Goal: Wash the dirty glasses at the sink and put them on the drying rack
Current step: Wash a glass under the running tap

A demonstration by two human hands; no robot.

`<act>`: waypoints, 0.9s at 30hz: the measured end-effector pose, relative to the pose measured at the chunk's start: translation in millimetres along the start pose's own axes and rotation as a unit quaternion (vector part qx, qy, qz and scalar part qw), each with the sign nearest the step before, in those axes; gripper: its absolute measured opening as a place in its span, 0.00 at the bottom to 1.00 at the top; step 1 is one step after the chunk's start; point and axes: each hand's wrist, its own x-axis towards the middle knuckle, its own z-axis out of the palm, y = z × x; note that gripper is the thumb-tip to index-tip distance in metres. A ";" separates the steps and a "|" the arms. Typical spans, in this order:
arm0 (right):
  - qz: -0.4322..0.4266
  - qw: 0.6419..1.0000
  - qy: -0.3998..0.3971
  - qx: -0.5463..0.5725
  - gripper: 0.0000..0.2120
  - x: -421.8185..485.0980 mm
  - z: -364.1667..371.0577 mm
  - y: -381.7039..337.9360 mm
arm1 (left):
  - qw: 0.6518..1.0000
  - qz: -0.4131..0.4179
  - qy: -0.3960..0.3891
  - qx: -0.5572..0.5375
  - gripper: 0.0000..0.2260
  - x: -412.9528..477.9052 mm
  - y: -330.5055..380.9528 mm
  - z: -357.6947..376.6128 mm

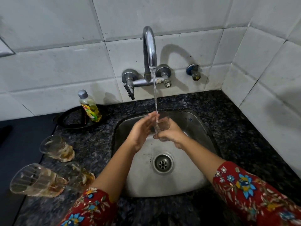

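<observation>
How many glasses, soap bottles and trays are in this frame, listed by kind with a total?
Glasses: 4: one held under the water by the right hand, three dirty on the counter (back glass, front glass, middle glass)
Dish soap bottle: 1
Black tray: 1
Total: 6

Both forearms are stretched forward, sleeved in red floral cloth. The right hand (169, 133) is curled round a glass (162, 123), held upright. The left hand (140, 130) is kept flat, fingers straight, pressed against its side.
</observation>
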 end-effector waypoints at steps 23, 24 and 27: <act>-0.034 0.929 -0.001 -0.369 0.25 -12.4 -19.6 -33.7 | 0.978 -0.116 0.170 -0.020 0.24 -2.4 -28.3 8.1; -0.041 0.925 0.001 -0.379 0.23 -9.8 -14.8 -38.5 | 0.968 -0.162 0.171 -0.085 0.26 -1.0 -30.6 7.3; -0.051 0.913 0.014 -0.404 0.21 1.6 5.6 -47.9 | 0.940 -0.238 0.136 -0.201 0.27 5.9 -35.4 3.9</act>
